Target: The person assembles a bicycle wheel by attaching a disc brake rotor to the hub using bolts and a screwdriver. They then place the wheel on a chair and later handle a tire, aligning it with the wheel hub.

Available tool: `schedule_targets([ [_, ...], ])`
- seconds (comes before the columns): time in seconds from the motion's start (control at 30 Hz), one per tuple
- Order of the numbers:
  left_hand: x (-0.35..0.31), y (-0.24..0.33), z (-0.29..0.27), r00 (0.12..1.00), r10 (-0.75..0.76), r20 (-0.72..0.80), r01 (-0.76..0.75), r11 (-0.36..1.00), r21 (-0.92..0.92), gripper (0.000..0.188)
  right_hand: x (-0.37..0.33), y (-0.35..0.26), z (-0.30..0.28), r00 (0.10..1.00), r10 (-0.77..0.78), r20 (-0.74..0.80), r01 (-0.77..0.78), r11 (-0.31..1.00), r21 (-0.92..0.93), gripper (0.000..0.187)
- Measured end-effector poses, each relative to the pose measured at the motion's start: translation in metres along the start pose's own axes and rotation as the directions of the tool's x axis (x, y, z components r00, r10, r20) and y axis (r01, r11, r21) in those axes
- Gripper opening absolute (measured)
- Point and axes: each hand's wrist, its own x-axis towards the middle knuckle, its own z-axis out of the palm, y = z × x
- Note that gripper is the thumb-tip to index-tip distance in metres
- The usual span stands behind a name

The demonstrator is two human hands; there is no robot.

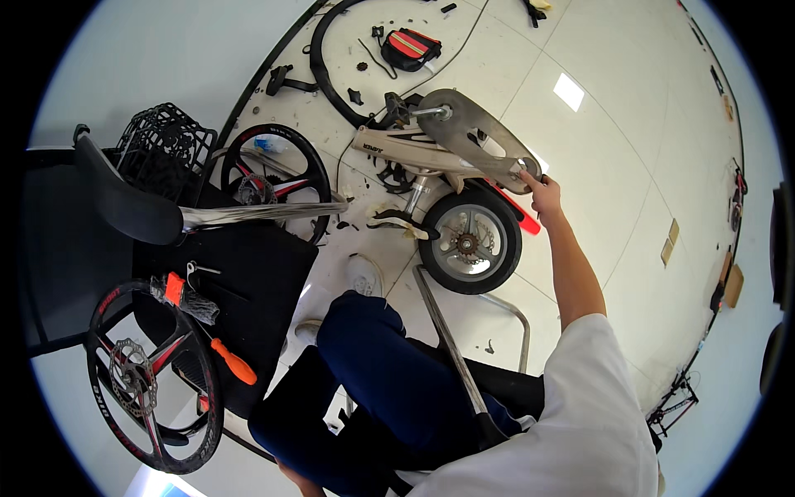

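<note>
My right hand (pixel 545 199) reaches forward and grips the near right end of a long grey chain guard (pixel 464 124), thumb on its face. The guard lies over a pale bike frame (pixel 389 147) on the floor, with a crank arm (pixel 431 111) at its far end. Just below my right hand, a small rear wheel (pixel 469 243) with a black tyre and a sprocket lies on its side. A red strip (pixel 528 222) shows beside the tyre. Of my left hand (pixel 298 479), only a bit shows at the lower edge by my thigh; its fingers are hidden.
A black chair seat (pixel 248 269) at left carries an orange-handled screwdriver (pixel 234 362). Spoked wheels stand by it: one (pixel 108 364) near, one (pixel 319 178) farther. A black basket (pixel 170 137) is behind. A red-black bag (pixel 410 50) and a loose tyre (pixel 319 62) lie far off.
</note>
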Motion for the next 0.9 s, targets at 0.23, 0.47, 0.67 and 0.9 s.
schedule_targets([
  [0.23,-0.008,0.028,0.009,0.979,-0.204,0.022,0.203,0.948,-0.244,0.037,0.001,0.008,0.002,0.990,-0.109,-0.091,0.080,0.960,-0.270,0.058],
  [0.47,-0.007,0.031,0.012,0.958,-0.280,0.066,0.288,0.929,-0.232,0.050,-0.050,0.077,0.010,0.960,-0.214,-0.178,0.133,0.914,-0.384,0.051],
  [0.67,-0.005,0.016,0.007,0.980,-0.195,0.049,0.201,0.945,-0.259,0.038,-0.106,0.118,0.031,0.962,-0.200,0.187,0.269,0.818,-0.508,0.036],
  [0.9,-0.004,0.001,0.002,0.987,-0.142,0.078,0.155,0.970,-0.189,0.042,-0.117,0.162,0.031,0.994,-0.047,-0.094,-0.011,0.842,-0.540,0.041],
])
